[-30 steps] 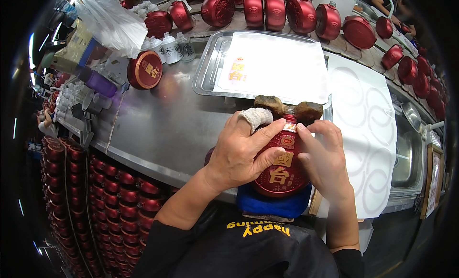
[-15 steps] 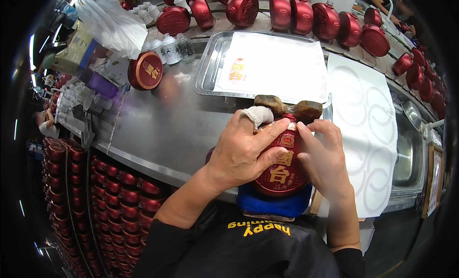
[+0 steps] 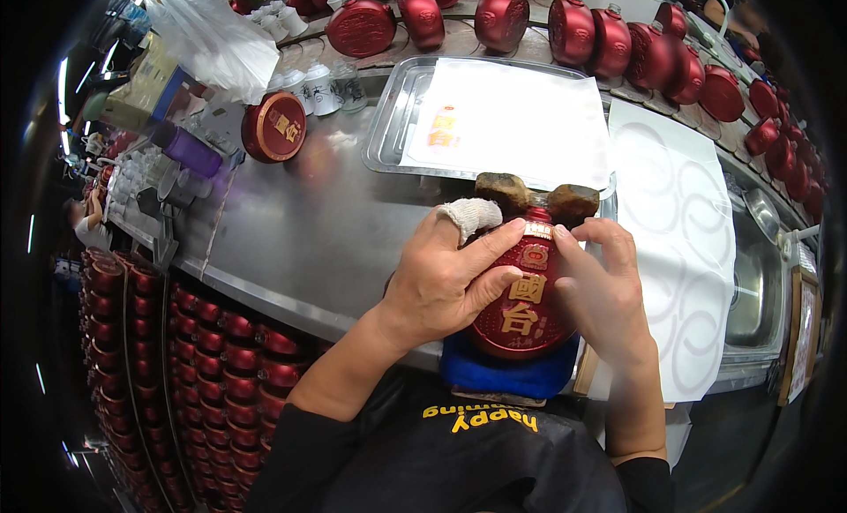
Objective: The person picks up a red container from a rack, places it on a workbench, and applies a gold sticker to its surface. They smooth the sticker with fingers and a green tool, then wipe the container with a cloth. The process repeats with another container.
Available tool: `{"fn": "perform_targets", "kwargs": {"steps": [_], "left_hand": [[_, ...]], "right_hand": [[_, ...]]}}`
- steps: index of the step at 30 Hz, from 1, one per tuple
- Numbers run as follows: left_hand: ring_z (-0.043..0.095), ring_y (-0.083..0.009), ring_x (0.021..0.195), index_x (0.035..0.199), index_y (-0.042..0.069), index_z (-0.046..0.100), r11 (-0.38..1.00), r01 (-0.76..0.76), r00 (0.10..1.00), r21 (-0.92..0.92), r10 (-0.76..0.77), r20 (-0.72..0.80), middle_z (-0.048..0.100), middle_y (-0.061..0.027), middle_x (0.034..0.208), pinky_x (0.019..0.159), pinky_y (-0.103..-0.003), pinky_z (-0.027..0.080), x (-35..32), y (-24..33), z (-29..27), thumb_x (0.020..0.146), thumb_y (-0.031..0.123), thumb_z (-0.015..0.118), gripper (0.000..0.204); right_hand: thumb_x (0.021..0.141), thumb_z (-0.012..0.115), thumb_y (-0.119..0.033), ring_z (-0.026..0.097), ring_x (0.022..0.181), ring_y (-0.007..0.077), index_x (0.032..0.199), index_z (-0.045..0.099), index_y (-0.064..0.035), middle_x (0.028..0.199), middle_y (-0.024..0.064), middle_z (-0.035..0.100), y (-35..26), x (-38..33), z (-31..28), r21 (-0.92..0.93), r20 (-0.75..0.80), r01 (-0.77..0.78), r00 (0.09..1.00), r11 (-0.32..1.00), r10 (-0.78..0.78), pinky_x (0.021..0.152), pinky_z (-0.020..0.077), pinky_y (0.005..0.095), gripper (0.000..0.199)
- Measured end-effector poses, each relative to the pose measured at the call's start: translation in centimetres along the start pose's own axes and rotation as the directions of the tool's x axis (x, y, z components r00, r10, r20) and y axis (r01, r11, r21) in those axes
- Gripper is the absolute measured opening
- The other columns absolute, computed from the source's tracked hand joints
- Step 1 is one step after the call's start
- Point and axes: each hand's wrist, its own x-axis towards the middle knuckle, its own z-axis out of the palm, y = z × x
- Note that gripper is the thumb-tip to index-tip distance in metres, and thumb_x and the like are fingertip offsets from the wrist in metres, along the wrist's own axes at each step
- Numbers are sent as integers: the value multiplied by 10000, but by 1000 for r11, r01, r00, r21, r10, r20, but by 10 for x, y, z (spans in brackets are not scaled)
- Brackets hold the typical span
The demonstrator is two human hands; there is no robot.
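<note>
A round, flat red bottle [image 3: 519, 326] with gold lettering lies tilted on a blue cushion [image 3: 507, 369] before me, neck away from me. My left hand [image 3: 445, 279] is closed on its left side. Its index fingertip presses the left end of a small pale label strip [image 3: 538, 230] below the neck, and its thumb rests on the bottle's face. A white cloth sleeve covers one of its fingers. At the strip's right end is a fingertip of my right hand [image 3: 609, 288], closed along the bottle's right side. Two brown, worn pads [image 3: 572, 203] flank the neck.
Beyond the bottle, a metal tray [image 3: 381, 142] holds a white sheet with gold-and-red stickers. White backing paper [image 3: 675, 248] lies right, beside a sink [image 3: 754, 284]. A red disc-shaped bottle [image 3: 273, 127] stands left. Red bottles [image 3: 501, 19] line a conveyor at the back; stacked bottles [image 3: 238, 363] fill the lower left.
The bottles on the back conveyor have shifted to the right. Both hands remain at the label strip, whose pale face now shows more between the fingertips.
</note>
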Motion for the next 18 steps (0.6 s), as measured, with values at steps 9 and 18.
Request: {"fn": "perform_targets", "kwargs": {"steps": [9,18], "left_hand": [[650,-316,988,1310,17,691,994,49,998,-94,-53,-44,659,-185,1182,888,-390,533,-7,-2,0,1008,363,674,460],[606,-256,1038,1186,5,641,594,460,791,-660,-612,1,636,-154,1169,928,-361,494,-55,9,17,1039,408,635,429]], "right_hand": [[904,733,-198,557,1133,379,1314,675,-42,1195,184,564,-6,7,-1,8,33,-16,999,1000,16,994,468,481,442],[895,736,-180,550,1159,371,1307,683,-65,1227,170,565,-15,21,2,-62,95,0,995,998,6,1011,465,471,431]]}}
